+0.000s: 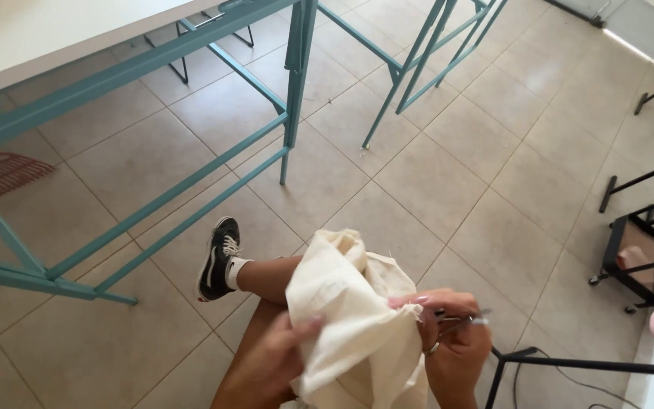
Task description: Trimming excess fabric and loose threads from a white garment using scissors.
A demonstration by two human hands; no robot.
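cloth: a cream cotton bag or piece of canvas [350, 326], matte plain weave, soft and crumpled into loose folds, with a stitched seam line showing near its upper left
cloth place: it lies over the person's lap, held between both hands, above the tiled floor
cloth axis: the long axis runs from the bottom edge of the view up toward the shoe, and the rounded bunched end points up and slightly left
left hand: the left hand [278, 352] sits just left of the cloth, its thumb pressed onto the fabric and its fingers closed round the edge, gripping it
right hand: the right hand [452, 333] sits just right of the cloth, its long pale nails touching the fabric; it is curled round small metal scissors [459, 320], whose thin shiny tips point right, away from the cloth
leg: a bare leg runs up left from the cloth and ends in a white sock and a black canvas shoe [217, 257] with white laces
floor: beige square tiles [456, 174], smooth with thin grey joints, lie all round the cloth
surface: up left of the cloth, a pale flat surface [54, 30] on a teal painted metal tube frame
trolley: well right of the cloth, a black metal trolley [645, 257] on small castors
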